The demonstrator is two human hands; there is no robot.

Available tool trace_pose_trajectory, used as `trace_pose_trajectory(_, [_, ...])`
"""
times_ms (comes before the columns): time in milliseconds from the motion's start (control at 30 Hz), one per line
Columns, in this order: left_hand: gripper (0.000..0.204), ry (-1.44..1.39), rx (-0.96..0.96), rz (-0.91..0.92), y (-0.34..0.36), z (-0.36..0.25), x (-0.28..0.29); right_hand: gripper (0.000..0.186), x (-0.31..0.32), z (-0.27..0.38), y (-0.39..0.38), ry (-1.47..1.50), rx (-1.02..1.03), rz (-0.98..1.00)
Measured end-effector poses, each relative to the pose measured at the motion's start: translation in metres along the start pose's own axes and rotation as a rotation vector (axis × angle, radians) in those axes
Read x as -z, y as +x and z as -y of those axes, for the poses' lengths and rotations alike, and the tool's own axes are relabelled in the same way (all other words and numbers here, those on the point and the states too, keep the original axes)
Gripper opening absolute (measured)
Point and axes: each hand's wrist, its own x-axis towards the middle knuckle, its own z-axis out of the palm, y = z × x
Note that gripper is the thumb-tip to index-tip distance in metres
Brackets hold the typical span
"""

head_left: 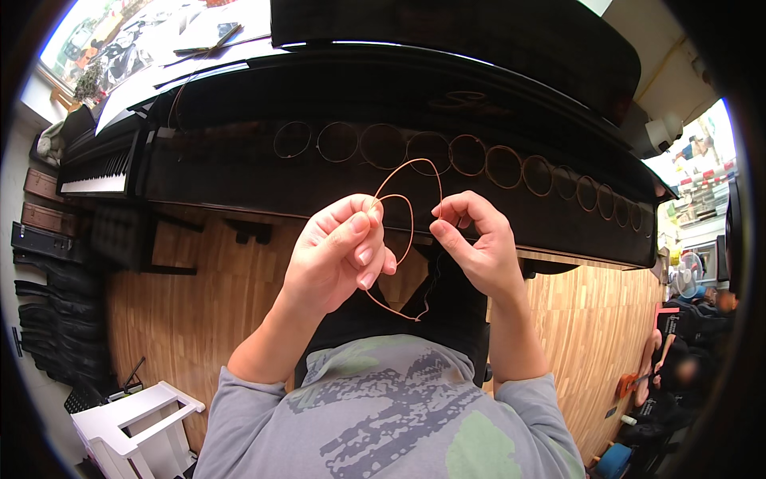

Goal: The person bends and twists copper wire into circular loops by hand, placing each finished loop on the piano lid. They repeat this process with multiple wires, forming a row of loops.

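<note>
A copper-coloured guitar string hangs in loose loops between my hands, over my lap. My left hand is closed, pinching the string between thumb and forefinger where two loops meet; its other fingers curl below. Opposite it, my right hand pinches the same string between thumb and forefinger at the right side of the upper loop. A thin, wavy end trails down beneath the right hand. Beyond both hands, several coiled strings lie in a row of rings on the black piano; some are copper-toned, others darker.
White sheets, with a dark pen-like tool on them, lie at the far left. A black bench stands left, above a white wooden stand. Black cases line the left wall. At right, people sit near an orange stringed instrument.
</note>
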Motion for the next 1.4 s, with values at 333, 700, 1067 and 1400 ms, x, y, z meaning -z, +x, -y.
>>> trace_pose_trajectory(333, [0.015, -0.021, -0.029, -0.024, -0.002, -0.007, -0.006, 0.039, -0.029, 0.026, -0.037, -0.029, 0.373, -0.001])
trace_pose_trajectory(700, [0.015, -0.080, 0.077, -0.011, -0.013, -0.029, -0.008, 0.007, 0.001, 0.035, -0.031, 0.300, -0.151, 0.295])
trace_pose_trajectory(1067, [0.009, 0.513, 0.290, -0.073, -0.021, -0.014, -0.029, 0.013, -0.010, 0.039, -0.019, 0.246, -0.258, 0.048])
trace_pose_trajectory(1400, [0.007, 1.253, -0.202, -0.058, -0.028, 0.016, -0.031, 0.020, -0.019, 0.044, -0.031, 0.398, -0.321, 0.021])
